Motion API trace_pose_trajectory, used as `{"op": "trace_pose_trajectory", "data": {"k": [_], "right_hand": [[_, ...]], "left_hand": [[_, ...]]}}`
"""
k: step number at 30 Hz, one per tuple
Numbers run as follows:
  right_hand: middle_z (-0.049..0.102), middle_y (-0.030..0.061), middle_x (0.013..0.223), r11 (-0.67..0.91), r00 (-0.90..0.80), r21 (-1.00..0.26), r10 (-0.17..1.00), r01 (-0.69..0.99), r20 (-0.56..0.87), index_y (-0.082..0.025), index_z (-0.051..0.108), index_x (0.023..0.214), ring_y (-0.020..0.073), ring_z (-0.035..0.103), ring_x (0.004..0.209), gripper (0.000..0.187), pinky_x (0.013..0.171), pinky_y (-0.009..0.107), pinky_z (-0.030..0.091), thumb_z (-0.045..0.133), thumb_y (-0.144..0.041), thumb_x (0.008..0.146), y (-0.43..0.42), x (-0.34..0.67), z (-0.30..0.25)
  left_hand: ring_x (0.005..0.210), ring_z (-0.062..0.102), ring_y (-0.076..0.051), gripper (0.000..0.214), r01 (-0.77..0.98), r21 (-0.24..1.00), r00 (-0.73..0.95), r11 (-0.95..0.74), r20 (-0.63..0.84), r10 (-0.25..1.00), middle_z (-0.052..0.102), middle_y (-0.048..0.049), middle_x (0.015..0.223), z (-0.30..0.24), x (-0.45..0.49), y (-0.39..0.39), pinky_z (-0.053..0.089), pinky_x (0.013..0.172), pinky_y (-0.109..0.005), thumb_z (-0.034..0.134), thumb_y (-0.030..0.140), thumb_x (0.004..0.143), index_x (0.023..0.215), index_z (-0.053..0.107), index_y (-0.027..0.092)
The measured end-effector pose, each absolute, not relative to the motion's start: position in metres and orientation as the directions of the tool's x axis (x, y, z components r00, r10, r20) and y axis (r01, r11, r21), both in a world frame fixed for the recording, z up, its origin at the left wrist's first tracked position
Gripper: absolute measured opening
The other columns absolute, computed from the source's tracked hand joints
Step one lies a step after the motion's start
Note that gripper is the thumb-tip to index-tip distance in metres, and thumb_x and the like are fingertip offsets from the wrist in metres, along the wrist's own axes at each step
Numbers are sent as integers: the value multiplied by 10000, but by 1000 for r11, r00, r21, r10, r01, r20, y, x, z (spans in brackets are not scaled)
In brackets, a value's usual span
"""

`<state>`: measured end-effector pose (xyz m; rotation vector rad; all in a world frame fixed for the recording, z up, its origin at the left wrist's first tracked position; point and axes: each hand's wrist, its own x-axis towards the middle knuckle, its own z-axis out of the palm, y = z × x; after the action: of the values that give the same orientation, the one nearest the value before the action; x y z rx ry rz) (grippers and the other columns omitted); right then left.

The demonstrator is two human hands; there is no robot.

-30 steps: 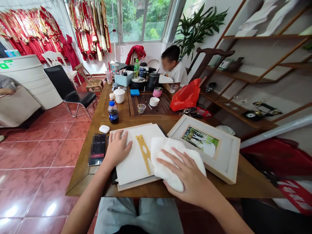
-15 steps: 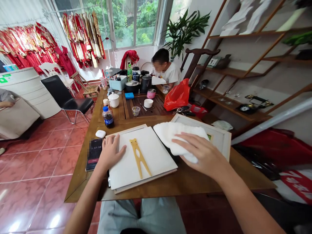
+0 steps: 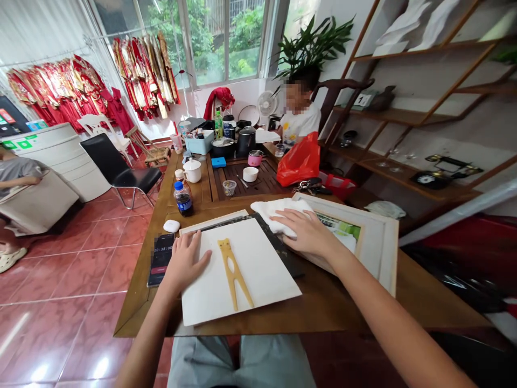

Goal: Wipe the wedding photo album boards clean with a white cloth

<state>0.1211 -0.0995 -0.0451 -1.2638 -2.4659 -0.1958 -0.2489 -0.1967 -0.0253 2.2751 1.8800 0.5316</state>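
Note:
A white board lies at the table's front edge with a yellow, cat-headed two-pronged piece on it. My left hand rests on the board's left edge, thumb and fingers spread, holding nothing. Under my right hand is a folded white cloth, gripped with the fingers laid across it. The cloth sits over the board's far right corner area and the near part of a white picture frame. Green and white printing shows inside the frame. A dark sheet sticks out from beneath the board.
Left of the board lie a phone and a white earphone case. A cola bottle, a lidded white cup and a red plastic bag stand farther back. Another person sits at the far side.
My right hand and the cloth have moved left and away, uncovering more of the frame's picture. My left hand stays on the board. The other person has raised their head.

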Motion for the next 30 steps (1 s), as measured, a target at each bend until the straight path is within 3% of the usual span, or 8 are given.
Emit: {"op": "trace_pose_trajectory", "data": {"k": [2,5,9,11,14,20,26,30], "right_hand": [[547,155,1497,591,-523,-47,745,805,414,-204,541,1444,387,505,1349,551,1073,649,368,517,-297,901,-119,119,-35],[497,145,1543,679,-532,-55,621,732,575,-197,493,1481,326,436,1420,566,1170,563,310,524,-343,935,-169,98,-18],[601,109,1459,806,-655,2,479,592,584,-195,551,1445,284,488,1369,642,1270,491,114,606,-554,917,-240,52,-22],[616,101,1448,806,-668,53,449,589,593,-206,583,1420,277,509,1345,602,1277,487,75,635,-546,926,-260,33,-35],[631,106,1430,760,-634,95,458,643,622,-206,601,1407,282,533,1323,543,1273,503,106,662,-481,942,-267,17,-56],[675,107,1370,733,-608,153,408,663,681,-187,670,1316,283,584,1291,336,1253,534,204,523,-240,1019,-268,13,-73],[737,140,1245,704,-635,279,309,653,708,-166,706,1242,326,615,1277,355,1187,586,354,429,-139,1021,-286,21,-71],[757,139,1193,720,-656,320,243,615,714,-159,707,1210,331,622,1271,377,1146,595,427,379,-122,1029,-289,38,-68]], "left_hand": [[1382,443,-343,613,916,337,159,-217,191,969,501,-156,1447,-26,-249,-197,283,1197,-597,512,494,977,1517,432,218],[1387,443,-343,611,914,345,151,-212,197,969,504,-153,1448,-26,-248,-199,284,1201,-587,518,493,973,1514,442,219],[1406,424,-347,622,921,339,137,-193,184,973,489,-167,1468,-26,-246,-201,254,1213,-604,507,496,979,1517,436,193],[1413,414,-352,618,923,336,127,-188,195,973,491,-169,1468,-26,-245,-203,244,1211,-622,503,491,982,1517,435,190],[1403,416,-354,610,923,336,121,-190,216,969,501,-170,1452,-27,-244,-205,266,1200,-619,507,482,981,1511,443,187],[1343,465,-329,589,904,358,142,-234,263,954,529,-149,1411,-28,-240,-217,317,1182,-594,552,450,964,1501,462,225],[1321,478,-330,567,889,390,151,-241,247,957,549,-139,1384,-26,-235,-234,291,1189,-621,556,459,963,1479,498,233],[1290,517,-301,497,821,529,142,-215,176,974,584,-127,1345,-15,-235,-244,369,1170,-555,488,474,1003,1431,563,234]]}}
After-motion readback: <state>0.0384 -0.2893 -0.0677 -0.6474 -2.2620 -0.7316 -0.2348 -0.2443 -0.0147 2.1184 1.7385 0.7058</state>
